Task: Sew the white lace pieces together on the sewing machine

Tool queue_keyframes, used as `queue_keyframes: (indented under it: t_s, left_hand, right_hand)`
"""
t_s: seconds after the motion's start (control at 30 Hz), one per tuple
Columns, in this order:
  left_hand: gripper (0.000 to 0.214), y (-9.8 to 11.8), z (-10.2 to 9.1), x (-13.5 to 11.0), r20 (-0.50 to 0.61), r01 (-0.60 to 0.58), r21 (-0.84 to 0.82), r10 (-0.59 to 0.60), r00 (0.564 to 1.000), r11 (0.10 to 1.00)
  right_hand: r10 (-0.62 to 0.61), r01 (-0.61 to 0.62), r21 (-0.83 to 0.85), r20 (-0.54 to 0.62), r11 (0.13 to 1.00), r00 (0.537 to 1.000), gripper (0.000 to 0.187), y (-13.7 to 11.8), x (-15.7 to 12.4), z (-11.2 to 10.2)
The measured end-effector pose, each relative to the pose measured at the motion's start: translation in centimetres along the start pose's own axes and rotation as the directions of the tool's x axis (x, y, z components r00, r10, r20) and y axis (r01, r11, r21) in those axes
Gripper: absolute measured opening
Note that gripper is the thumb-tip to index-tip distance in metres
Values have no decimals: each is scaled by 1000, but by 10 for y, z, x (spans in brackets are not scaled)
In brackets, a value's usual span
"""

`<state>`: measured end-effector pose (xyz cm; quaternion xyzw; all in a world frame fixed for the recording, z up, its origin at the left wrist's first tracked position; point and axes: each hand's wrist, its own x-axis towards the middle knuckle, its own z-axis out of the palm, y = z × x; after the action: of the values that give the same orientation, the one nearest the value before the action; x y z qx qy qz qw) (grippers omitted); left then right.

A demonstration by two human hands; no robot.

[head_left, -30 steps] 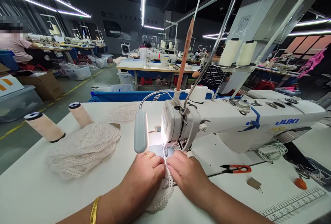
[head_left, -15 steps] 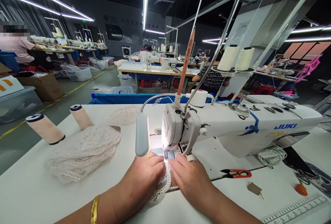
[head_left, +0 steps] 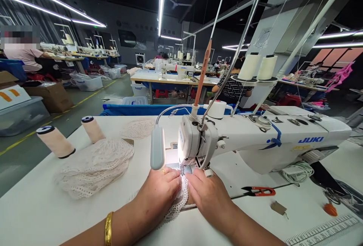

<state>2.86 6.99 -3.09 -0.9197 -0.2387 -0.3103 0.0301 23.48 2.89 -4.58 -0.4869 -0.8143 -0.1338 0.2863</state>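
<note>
A strip of white eyelet lace trim [head_left: 183,196] lies under the lit head of a white sewing machine [head_left: 195,140], its tail hanging toward me. On its left side my left hand [head_left: 161,187] is closed, thumb and fingers pressed on the lace close to the presser foot [head_left: 182,168]. From the right, my right hand [head_left: 208,193] holds the lace's edge with its fingertips together, just beside the foot. The fingertips of both hands are partly hidden by the lace and each other's angle. A small grey lamp [head_left: 157,149] hangs above my left hand.
Left on the table are a heap of lace [head_left: 98,166] and two peach thread cones [head_left: 55,142]. Orange thread snips [head_left: 259,191], a brown tag [head_left: 278,207] and a clear ruler [head_left: 326,231] lie at right. Co-workers sit at machines beyond; one is in a patterned shirt [head_left: 231,91].
The view has shifted slightly, so the left-hand items appear a little further right. Both hands stay at the presser foot on the lace, with hardly any movement.
</note>
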Motion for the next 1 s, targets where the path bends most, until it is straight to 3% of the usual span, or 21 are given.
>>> queue_keyframes:
  t_s: [0.17,0.43,0.57,0.67,0.77,0.83,0.9,1.0]
  left_hand:
    - [27,0,1,0,-29,-23,19,24,999,1000]
    - [27,-6,1,2,14,7,-27,-7,1000,1000]
    - [24,-2,-6,-1,89,81,-46,-77,993,996]
    - [5,8,-20,-4,167,166,-70,-152,974,984]
    - [23,18,-34,-3,323,214,-88,-176,930,973]
    - [22,22,-36,-3,362,203,-78,-162,918,976]
    - [8,22,-30,-5,300,140,-60,-116,947,988]
    - [22,17,-16,-6,155,53,-52,-44,987,997]
  right_hand:
    - [31,-30,-8,38,1000,999,22,2,-2,2]
    - [63,-63,2,106,998,992,23,4,1,-1]
    - [40,-49,66,139,997,989,25,6,1,-7]
    - [-29,3,155,165,988,986,25,7,1,-13]
    - [-90,32,245,225,969,970,16,7,-1,-15]
    - [-105,38,262,247,964,963,15,7,-2,-14]
    - [-115,54,249,237,967,965,21,8,-3,-11]
    - [-128,74,248,213,966,969,25,8,-3,-7]
